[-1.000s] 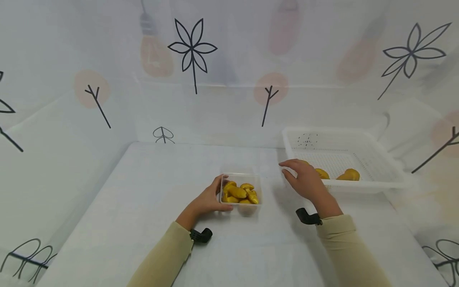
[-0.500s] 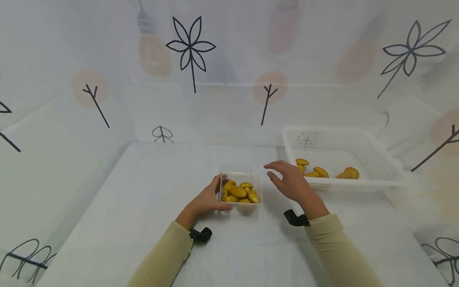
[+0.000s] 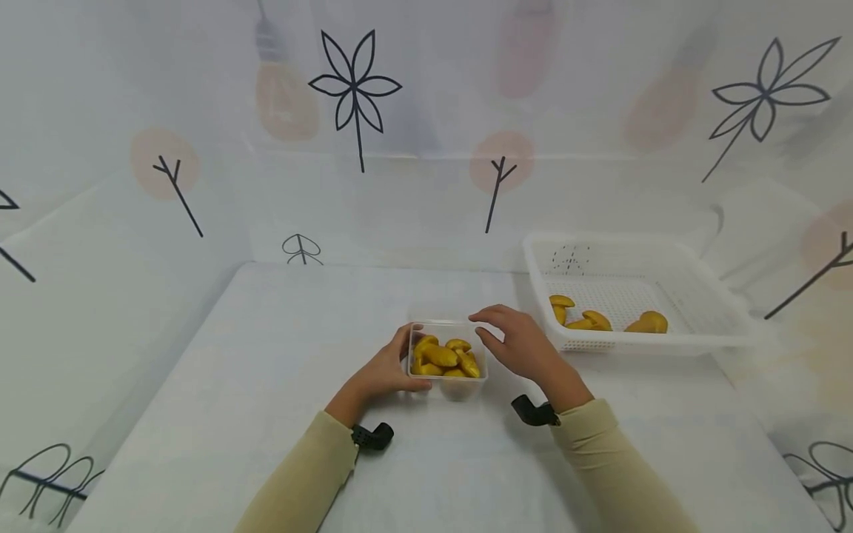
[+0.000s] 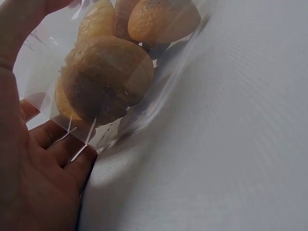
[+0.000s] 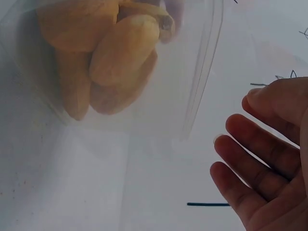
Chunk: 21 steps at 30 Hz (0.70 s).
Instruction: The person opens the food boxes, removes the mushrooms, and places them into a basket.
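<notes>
A small clear plastic box point(image 3: 448, 380) stands on the white table, filled with several yellow-brown mushrooms point(image 3: 440, 357). My left hand point(image 3: 385, 371) grips its left side, thumb at the near edge and fingers behind the far one. Through the clear wall, the left wrist view shows a dark-capped mushroom point(image 4: 108, 79) above my fingers. To the right of the box hovers my right hand point(image 3: 520, 346), fingers loosely bent and holding nothing. In the right wrist view its fingertips are apart from the box wall point(image 5: 202, 72).
At the back right sits a white perforated plastic basket point(image 3: 666, 341) with mushrooms point(image 3: 593, 320) along its near side. White cloth walls with printed drawings enclose the table point(image 3: 426, 466) at the back and sides.
My right hand has moved left from the basket's near-left corner to beside the box, uncovering the mushrooms there. My left hand and the box have stayed in place.
</notes>
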Each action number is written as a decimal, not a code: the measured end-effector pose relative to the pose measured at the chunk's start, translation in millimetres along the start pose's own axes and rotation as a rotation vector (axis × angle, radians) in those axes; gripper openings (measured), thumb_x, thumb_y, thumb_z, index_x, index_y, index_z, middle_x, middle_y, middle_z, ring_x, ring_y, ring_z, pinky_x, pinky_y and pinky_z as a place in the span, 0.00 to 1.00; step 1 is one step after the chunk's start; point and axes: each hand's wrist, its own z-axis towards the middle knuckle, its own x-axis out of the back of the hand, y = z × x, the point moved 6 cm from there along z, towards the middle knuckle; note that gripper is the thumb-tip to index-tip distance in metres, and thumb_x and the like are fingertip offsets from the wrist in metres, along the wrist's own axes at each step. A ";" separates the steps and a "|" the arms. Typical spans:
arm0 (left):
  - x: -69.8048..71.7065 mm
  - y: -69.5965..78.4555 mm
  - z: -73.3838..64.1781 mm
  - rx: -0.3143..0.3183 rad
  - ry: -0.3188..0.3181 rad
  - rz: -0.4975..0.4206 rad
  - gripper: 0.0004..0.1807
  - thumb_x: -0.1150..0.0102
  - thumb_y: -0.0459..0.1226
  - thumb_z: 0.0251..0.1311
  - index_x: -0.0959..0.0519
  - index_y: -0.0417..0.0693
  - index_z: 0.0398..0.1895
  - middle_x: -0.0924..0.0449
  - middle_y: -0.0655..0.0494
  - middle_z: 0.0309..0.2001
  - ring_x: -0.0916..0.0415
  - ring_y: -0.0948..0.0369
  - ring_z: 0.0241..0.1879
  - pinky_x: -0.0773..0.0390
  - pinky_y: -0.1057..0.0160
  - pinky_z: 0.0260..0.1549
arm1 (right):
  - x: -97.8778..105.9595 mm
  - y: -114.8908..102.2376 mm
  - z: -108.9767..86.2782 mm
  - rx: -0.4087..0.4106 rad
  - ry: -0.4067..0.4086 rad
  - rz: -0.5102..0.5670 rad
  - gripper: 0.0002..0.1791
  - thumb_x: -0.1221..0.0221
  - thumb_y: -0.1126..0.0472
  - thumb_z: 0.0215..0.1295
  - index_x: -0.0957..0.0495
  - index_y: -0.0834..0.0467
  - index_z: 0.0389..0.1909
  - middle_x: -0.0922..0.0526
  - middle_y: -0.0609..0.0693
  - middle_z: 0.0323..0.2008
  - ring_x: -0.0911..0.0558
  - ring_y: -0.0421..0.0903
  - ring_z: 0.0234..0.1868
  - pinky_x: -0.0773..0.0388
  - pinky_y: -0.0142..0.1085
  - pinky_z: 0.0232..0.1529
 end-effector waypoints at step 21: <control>1.6 3.7 -3.0 0.026 -0.015 0.020 0.57 0.25 0.53 0.44 0.53 0.63 0.73 0.39 0.58 0.72 0.43 0.55 0.73 0.43 0.52 0.72 | -20.2 -30.2 9.0 -0.001 -0.183 -0.008 0.15 0.39 0.57 0.65 0.20 0.52 0.53 0.19 0.50 0.53 0.19 0.50 0.53 0.21 0.48 0.56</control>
